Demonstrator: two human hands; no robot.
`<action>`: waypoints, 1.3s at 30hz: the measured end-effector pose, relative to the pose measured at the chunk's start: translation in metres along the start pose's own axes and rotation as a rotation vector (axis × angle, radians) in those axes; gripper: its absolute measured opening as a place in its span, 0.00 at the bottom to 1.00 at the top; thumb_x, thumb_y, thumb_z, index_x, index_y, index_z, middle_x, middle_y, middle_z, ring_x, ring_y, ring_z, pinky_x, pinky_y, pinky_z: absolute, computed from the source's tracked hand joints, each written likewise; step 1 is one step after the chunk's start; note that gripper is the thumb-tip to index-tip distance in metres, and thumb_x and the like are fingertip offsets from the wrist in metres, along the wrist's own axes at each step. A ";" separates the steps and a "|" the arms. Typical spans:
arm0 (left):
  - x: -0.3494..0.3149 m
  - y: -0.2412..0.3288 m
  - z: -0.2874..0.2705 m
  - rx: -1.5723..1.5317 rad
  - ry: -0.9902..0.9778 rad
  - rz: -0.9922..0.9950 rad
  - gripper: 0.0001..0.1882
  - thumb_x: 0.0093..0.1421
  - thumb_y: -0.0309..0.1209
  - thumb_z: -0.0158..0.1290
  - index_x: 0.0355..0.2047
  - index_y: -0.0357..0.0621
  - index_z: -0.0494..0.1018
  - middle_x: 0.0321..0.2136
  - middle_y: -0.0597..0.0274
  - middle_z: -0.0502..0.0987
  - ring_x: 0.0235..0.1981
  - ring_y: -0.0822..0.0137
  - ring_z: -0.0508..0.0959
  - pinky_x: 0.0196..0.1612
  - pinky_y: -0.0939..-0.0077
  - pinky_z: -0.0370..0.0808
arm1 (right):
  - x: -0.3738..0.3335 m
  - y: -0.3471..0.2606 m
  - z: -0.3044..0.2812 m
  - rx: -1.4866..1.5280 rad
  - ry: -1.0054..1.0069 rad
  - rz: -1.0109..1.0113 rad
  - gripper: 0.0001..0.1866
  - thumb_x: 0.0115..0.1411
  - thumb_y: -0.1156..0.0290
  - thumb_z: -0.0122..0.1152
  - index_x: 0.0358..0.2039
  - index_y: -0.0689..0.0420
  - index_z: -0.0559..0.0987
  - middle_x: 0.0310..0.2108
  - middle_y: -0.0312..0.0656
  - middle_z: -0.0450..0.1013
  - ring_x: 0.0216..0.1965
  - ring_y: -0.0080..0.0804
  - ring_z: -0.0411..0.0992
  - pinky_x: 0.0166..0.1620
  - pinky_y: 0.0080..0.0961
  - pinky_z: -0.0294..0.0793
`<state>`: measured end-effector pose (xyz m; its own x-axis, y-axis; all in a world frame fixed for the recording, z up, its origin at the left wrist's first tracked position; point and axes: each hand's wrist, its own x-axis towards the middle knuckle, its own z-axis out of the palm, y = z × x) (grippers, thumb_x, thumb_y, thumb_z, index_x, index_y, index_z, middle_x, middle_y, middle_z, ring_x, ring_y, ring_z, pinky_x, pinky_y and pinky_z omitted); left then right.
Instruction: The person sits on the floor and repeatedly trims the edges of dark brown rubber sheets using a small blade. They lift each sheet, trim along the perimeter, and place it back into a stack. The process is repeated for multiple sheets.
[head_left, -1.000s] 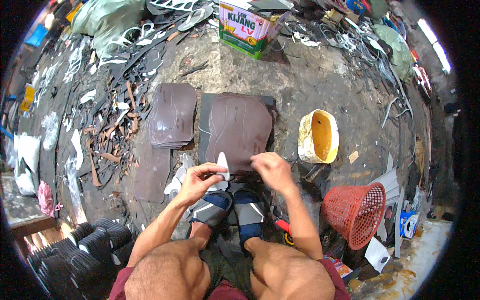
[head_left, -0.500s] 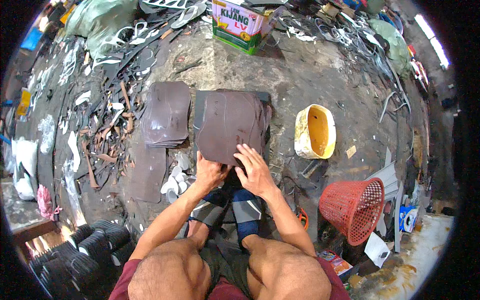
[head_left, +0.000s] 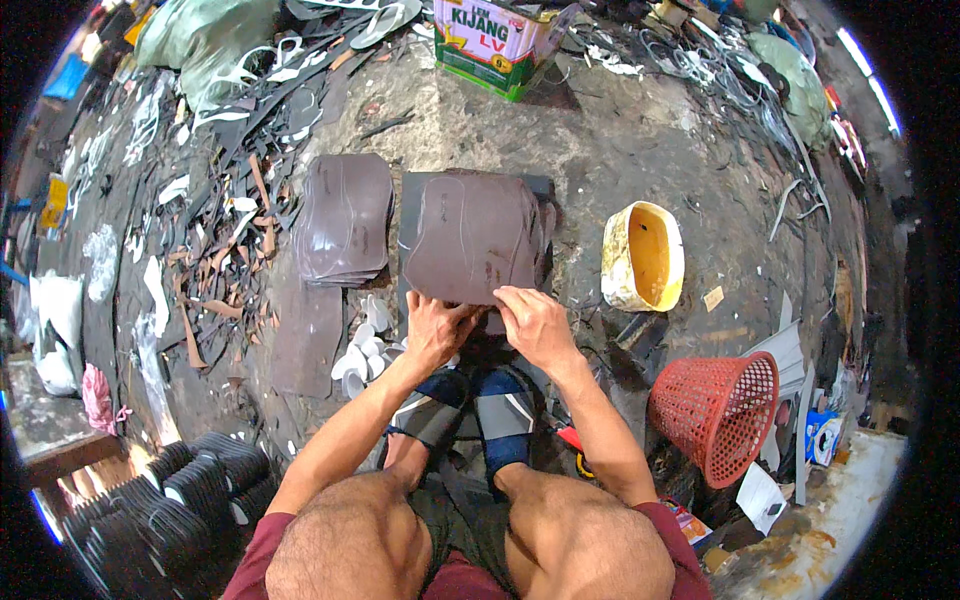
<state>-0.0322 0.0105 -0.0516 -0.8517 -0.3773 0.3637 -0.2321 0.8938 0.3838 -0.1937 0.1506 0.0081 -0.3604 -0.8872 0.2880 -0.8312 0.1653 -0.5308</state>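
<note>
Pinching its near edge narrowly with our right hand (head_left: 539,326), we hold a dark-brown flat sheet with pale outlines (head_left: 470,235), which lies just ahead of both hands. Our left hand (head_left: 438,332) curls at that edge, partly hidden; we cannot tell its grip. White rounded pieces (head_left: 355,362) lie left of it; a yellow-and-white oval container (head_left: 617,258) stands right of our right hand.

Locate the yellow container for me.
In the head view, the yellow container sits right of the nearer brown stack, above and slightly left of the red basket.
</note>
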 end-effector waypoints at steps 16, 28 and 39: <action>-0.018 0.036 -0.015 0.010 0.005 -0.119 0.16 0.60 0.50 0.64 0.46 0.62 0.86 0.44 0.54 0.73 0.48 0.50 0.69 0.53 0.51 0.62 | 0.021 0.010 0.001 0.042 -0.190 0.086 0.08 0.61 0.69 0.66 0.38 0.59 0.81 0.42 0.44 0.77 0.49 0.45 0.76 0.50 0.43 0.77; -0.011 -0.019 -0.017 -0.471 0.242 -0.843 0.29 0.55 0.37 0.73 0.52 0.36 0.75 0.42 0.60 0.78 0.42 0.64 0.76 0.50 0.68 0.74 | 0.000 -0.022 0.002 -0.273 -0.184 0.012 0.23 0.60 0.43 0.65 0.53 0.35 0.87 0.38 0.36 0.73 0.50 0.36 0.68 0.52 0.46 0.64; 0.024 -0.114 -0.091 -1.173 0.717 -0.943 0.29 0.57 0.21 0.68 0.58 0.36 0.69 0.43 0.55 0.81 0.43 0.66 0.82 0.48 0.70 0.80 | -0.014 -0.009 -0.038 0.176 0.185 0.359 0.15 0.62 0.61 0.70 0.48 0.50 0.87 0.41 0.38 0.79 0.45 0.40 0.75 0.53 0.40 0.70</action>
<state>0.0163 -0.1220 -0.0096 -0.1767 -0.9662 -0.1879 0.2330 -0.2265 0.9457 -0.1977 0.1779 0.0395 -0.6960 -0.6926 0.1897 -0.5605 0.3588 -0.7464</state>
